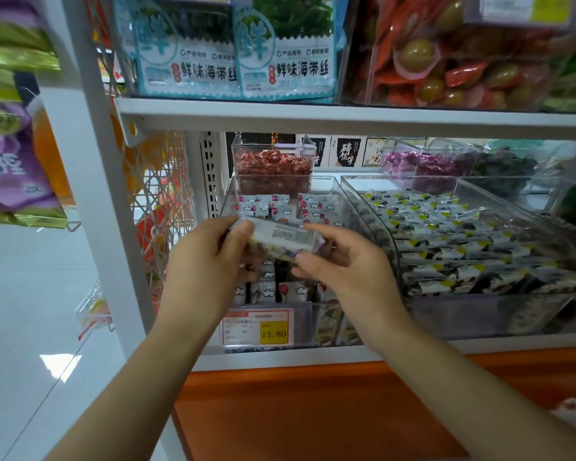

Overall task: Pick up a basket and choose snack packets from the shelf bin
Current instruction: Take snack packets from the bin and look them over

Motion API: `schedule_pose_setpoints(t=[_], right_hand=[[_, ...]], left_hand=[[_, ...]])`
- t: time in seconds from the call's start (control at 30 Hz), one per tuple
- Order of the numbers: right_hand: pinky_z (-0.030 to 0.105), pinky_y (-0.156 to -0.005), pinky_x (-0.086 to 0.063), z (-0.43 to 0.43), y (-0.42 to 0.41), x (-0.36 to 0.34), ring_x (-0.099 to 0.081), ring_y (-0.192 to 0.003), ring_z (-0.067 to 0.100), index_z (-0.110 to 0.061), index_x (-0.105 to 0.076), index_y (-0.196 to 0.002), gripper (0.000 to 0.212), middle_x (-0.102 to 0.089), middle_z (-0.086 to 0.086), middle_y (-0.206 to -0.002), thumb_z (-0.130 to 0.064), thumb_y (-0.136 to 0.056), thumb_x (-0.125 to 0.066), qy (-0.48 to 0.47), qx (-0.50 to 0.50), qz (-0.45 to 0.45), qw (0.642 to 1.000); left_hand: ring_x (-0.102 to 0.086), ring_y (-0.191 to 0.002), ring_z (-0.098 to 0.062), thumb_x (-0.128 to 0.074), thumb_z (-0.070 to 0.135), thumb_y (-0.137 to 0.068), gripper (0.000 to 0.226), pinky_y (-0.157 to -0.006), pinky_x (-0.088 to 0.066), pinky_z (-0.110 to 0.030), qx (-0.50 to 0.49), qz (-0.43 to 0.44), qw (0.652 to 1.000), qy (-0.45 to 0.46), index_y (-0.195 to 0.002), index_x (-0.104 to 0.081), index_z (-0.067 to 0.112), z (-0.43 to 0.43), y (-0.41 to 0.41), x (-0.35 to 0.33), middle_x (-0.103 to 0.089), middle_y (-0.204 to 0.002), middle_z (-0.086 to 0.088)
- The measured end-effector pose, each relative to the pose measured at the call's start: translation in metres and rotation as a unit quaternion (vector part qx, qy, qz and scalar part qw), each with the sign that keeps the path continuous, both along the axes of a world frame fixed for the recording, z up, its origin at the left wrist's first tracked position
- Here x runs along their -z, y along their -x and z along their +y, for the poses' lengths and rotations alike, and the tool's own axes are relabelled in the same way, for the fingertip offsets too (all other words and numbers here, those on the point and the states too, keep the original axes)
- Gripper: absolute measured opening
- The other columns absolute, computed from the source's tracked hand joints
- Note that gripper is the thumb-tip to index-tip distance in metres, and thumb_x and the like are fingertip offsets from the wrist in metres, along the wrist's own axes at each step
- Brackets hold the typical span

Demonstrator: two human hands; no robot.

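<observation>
Snack packet [280, 239] is held in the air just over the front half of the clear bin [374, 224], level with its rim. Left hand [207, 264] has thumb on the near face and fingers curled behind the left end. Right hand [346, 274] pinches the right end, fingers above, thumb below.

It is probably light, with soft, crinkly, slick film (contents look lumpy, print blurred), so grip the ends or seams and don't squeeze the middle.

The bin walls stand up on both sides, with the neighbouring bin [479, 316] touching on the right. The shelf board [346, 119] is overhead and the sweets box [273, 164] behind. Open room is toward the person, over the price tag [258, 327]. No basket is visible.
</observation>
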State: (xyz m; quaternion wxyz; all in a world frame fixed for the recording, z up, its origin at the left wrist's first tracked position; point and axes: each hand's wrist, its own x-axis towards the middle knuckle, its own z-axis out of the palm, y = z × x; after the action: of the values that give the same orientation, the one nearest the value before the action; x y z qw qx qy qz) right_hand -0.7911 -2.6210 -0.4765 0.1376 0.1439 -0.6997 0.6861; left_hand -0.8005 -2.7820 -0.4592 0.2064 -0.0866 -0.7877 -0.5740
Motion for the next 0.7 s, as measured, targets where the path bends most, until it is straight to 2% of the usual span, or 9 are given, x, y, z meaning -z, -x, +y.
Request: schedule_pose_setpoints(t=[0.07,0.13,0.2,0.3,0.37,0.43,0.5,0.57,0.7], right_hand=[[0.025,-0.065,-0.059,0.002,0.006,-0.007,-0.071,-0.079,0.013,-0.024,-0.063,-0.109,0.033,-0.066,0.0,-0.1,-0.004,-0.083,-0.064,0.048,0.013,-0.007,0.999],[0.027,-0.062,-0.059,0.007,0.017,-0.015,-0.071,-0.074,0.015,-0.023,-0.062,-0.104,0.027,-0.065,0.004,-0.101,-0.005,-0.084,-0.063,0.055,0.057,-0.006,0.997],[0.029,-0.061,-0.059,0.01,0.035,-0.024,-0.071,-0.069,0.015,-0.021,-0.059,-0.098,0.021,-0.065,0.003,-0.097,-0.005,-0.085,-0.064,0.024,0.109,0.009,0.994],[0.025,-0.057,-0.057,0.005,0.068,-0.033,-0.068,-0.075,0.02,-0.015,-0.051,-0.089,0.019,-0.058,0.001,-0.09,-0.002,-0.085,-0.064,-0.028,0.148,0.04,0.988],[0.032,-0.063,-0.059,-0.001,0.09,-0.038,-0.066,-0.083,0.026,-0.011,-0.051,-0.096,0.019,-0.056,0.0,-0.095,-0.004,-0.085,-0.064,-0.1,0.169,0.051,0.979],[0.04,-0.077,-0.056,-0.007,0.11,-0.045,-0.064,-0.091,0.027,-0.006,-0.054,-0.11,0.026,-0.058,0.007,-0.111,-0.009,-0.086,-0.064,-0.204,0.176,0.068,0.961],[0.029,-0.084,-0.047,-0.014,0.127,-0.052,-0.059,-0.099,0.023,-0.003,-0.056,-0.115,0.032,-0.059,0.011,-0.118,-0.01,-0.085,-0.065,-0.313,0.169,0.104,0.929],[0.019,-0.074,-0.036,-0.022,0.14,-0.056,-0.052,-0.092,0.017,-0.002,-0.06,-0.111,0.029,-0.059,0.01,-0.108,-0.009,-0.083,-0.066,-0.419,0.154,0.133,0.885],[0.024,-0.07,-0.034,-0.036,0.158,-0.05,-0.047,-0.081,0.015,-0.006,-0.061,-0.1,0.023,-0.052,0.002,-0.089,-0.013,-0.08,-0.07,-0.499,0.137,0.116,0.848]], left_hand=[[-0.068,-0.072,-0.01,-0.04,0.034,-0.096,0.033,-0.054,-0.056,-0.032,-0.036,0.029,0.996,0.078,-0.121,-0.055,0.019,-0.001,0.0,-0.004,-0.068,-0.096,0.004],[-0.062,-0.101,-0.02,-0.037,0.046,-0.093,0.047,-0.079,-0.054,-0.043,-0.116,0.078,0.964,0.226,-0.133,-0.045,0.023,-0.008,0.006,-0.007,-0.061,-0.121,0.0],[-0.041,-0.126,-0.027,-0.037,0.048,-0.092,0.054,-0.101,-0.036,-0.044,-0.145,0.099,0.927,0.331,-0.139,-0.039,0.02,-0.016,0.014,-0.01,-0.046,-0.141,-0.004],[-0.009,-0.143,-0.021,-0.033,0.051,-0.093,0.063,-0.114,-0.014,-0.043,-0.107,0.031,0.906,0.408,-0.147,-0.021,0.021,-0.02,0.028,0.001,-0.015,-0.157,-0.001],[0.001,-0.144,-0.017,-0.029,0.053,-0.093,0.066,-0.115,-0.008,-0.042,-0.076,-0.011,0.902,0.425,-0.149,-0.01,0.023,-0.019,0.033,0.014,-0.001,-0.158,0.001],[-0.001,-0.144,-0.017,-0.03,0.052,-0.093,0.067,-0.115,-0.01,-0.041,-0.059,-0.017,0.912,0.406,-0.149,-0.01,0.023,-0.017,0.036,0.02,0.0,-0.159,0.001],[-0.005,-0.144,-0.018,-0.032,0.052,-0.092,0.067,-0.115,-0.014,-0.041,-0.053,-0.012,0.924,0.377,-0.149,-0.014,0.021,-0.017,0.037,0.022,-0.005,-0.158,-0.001],[-0.008,-0.144,-0.019,-0.034,0.052,-0.092,0.067,-0.115,-0.016,-0.04,-0.048,-0.007,0.931,0.362,-0.148,-0.018,0.02,-0.018,0.037,0.022,-0.008,-0.158,-0.002],[-0.007,-0.143,-0.018,-0.037,0.051,-0.092,0.066,-0.114,-0.016,-0.036,-0.038,-0.002,0.933,0.359,-0.148,-0.019,0.02,-0.018,0.037,0.023,-0.006,-0.158,-0.001]])
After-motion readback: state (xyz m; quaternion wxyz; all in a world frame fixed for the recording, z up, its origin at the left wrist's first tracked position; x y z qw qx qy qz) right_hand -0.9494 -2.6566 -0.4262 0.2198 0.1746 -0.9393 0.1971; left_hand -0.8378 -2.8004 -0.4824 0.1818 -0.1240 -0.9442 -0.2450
